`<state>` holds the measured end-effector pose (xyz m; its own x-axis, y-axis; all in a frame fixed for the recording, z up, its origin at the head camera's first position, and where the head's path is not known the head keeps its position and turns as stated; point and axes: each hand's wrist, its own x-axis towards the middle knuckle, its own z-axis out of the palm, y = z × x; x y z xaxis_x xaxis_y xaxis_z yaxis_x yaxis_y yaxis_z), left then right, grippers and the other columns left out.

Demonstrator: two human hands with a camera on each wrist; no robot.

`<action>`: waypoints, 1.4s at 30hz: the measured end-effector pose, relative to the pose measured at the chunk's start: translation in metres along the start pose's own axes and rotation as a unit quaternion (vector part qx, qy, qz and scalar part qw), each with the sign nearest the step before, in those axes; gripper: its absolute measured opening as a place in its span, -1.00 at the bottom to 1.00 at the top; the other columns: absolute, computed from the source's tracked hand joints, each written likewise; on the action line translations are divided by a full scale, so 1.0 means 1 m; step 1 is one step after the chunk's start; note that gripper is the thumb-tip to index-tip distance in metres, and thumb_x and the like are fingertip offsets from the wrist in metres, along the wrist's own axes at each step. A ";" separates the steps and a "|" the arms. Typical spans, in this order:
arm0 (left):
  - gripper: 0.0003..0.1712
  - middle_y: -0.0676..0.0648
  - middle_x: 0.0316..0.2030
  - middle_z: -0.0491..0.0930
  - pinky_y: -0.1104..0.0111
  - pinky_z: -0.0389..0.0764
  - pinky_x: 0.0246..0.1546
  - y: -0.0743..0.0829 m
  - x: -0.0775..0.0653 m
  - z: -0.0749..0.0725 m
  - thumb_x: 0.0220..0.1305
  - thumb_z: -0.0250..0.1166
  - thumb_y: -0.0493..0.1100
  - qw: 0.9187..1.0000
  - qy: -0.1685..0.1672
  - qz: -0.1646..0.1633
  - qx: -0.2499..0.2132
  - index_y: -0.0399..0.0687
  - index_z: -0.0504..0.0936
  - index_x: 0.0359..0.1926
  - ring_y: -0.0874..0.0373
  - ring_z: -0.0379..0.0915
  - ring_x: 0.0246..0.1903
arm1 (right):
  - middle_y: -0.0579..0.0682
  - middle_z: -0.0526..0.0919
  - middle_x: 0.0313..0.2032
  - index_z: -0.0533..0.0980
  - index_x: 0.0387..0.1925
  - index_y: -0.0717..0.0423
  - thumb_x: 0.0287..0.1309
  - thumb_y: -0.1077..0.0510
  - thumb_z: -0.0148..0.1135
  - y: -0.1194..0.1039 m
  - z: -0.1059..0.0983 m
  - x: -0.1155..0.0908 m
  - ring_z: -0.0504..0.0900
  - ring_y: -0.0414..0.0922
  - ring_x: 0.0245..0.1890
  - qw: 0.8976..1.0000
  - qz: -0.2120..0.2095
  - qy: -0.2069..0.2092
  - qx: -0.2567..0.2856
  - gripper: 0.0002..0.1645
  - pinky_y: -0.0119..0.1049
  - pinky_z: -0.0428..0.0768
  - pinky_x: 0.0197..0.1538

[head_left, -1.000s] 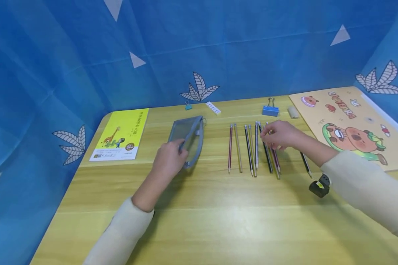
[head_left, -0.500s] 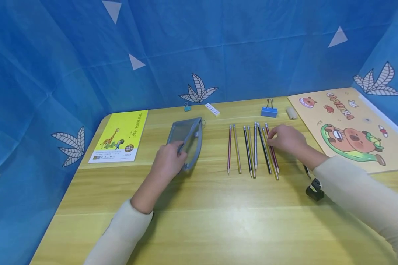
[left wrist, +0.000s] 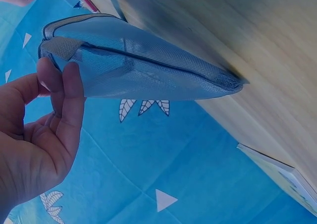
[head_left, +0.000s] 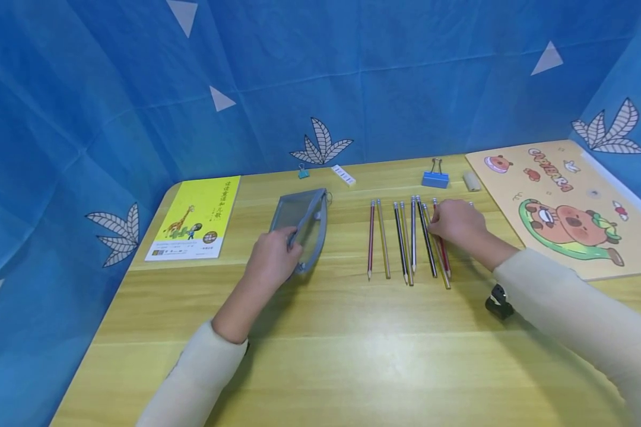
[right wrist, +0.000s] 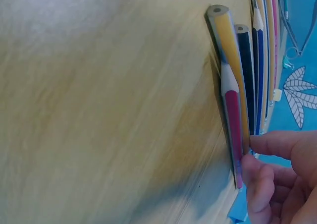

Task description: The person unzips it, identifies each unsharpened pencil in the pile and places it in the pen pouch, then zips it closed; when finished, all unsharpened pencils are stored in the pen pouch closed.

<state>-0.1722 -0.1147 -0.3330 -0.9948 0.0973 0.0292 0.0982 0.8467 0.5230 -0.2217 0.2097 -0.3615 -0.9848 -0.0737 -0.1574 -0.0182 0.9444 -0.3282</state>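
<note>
My left hand (head_left: 272, 255) pinches the edge of a grey mesh zip pouch (head_left: 294, 209) between thumb and fingers. In the left wrist view the pouch (left wrist: 158, 75) gapes along its zip, and nothing shows inside. Several pencils (head_left: 403, 243) with silvery upper ends lie side by side right of the pouch. At the right of the row, my right hand (head_left: 459, 225) pinches a red pencil (head_left: 447, 261) near its upper end. Close up in the right wrist view, this red pencil (right wrist: 232, 110) lies against a gold pencil (right wrist: 227, 40), with a fingertip beside both.
Behind the pencils are a blue binder clip (head_left: 435, 179), a beige cylinder (head_left: 472, 181), a small teal clip (head_left: 302, 172) and a white strip (head_left: 343, 174). A yellow booklet (head_left: 197, 216) lies left, a capybara-printed board (head_left: 571, 207) right. Blue cloth (head_left: 384, 89) hangs behind the table.
My right hand has shifted right, from above the pencils to the red one at the row's right side. That pencil's upper end has moved slightly right. The left hand keeps its hold.
</note>
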 end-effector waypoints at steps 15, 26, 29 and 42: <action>-0.56 -0.01 -0.75 0.43 0.45 0.26 -0.93 0.002 0.000 0.001 0.11 0.04 -0.24 1.000 0.005 0.004 -0.001 -0.22 0.39 0.06 0.23 0.16 -0.92 | -0.10 0.24 -0.90 0.31 -0.91 0.09 -0.12 0.16 0.14 -0.008 0.003 0.009 0.22 -0.20 -0.86 1.000 0.022 0.001 0.000 -0.62 -0.39 0.18 -0.79; -0.54 -0.01 -0.77 0.43 0.44 0.28 -0.93 0.000 -0.001 -0.002 0.11 0.02 -0.22 1.000 0.001 -0.003 -0.006 -0.21 0.37 0.08 0.21 0.21 -0.90 | -0.06 0.35 -0.92 0.36 -0.91 0.12 -0.13 0.07 0.14 -0.009 -0.004 0.013 0.31 -0.16 -0.88 0.999 0.025 -0.013 0.039 -0.61 -0.40 0.19 -0.79; -0.54 -0.01 -0.75 0.44 0.44 0.30 -0.92 0.000 -0.001 -0.002 0.11 0.02 -0.23 1.000 0.003 -0.003 -0.008 -0.22 0.36 0.09 0.21 0.25 -0.88 | -0.09 0.30 -0.95 0.35 -0.94 0.10 -0.09 0.02 0.12 -0.009 -0.012 0.013 0.28 -0.18 -0.90 0.998 0.019 -0.030 0.044 -0.55 -0.40 0.17 -0.79; -0.53 -0.01 -0.74 0.43 0.44 0.32 -0.90 -0.002 -0.002 -0.003 0.11 0.04 -0.23 1.000 0.007 -0.002 -0.015 -0.22 0.36 0.09 0.20 0.28 -0.86 | 0.04 0.51 -0.61 0.45 -0.30 0.37 0.05 0.09 0.05 -0.010 -0.026 0.015 0.33 -0.25 -0.80 0.935 0.027 -0.111 0.335 -0.64 -0.42 0.33 -0.71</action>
<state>-0.1707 -0.1181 -0.3314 -0.9955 0.0863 0.0397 0.0939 0.8314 0.5477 -0.2406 0.2071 -0.3363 -0.9197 -0.1663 -0.3557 0.2166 0.5407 -0.8128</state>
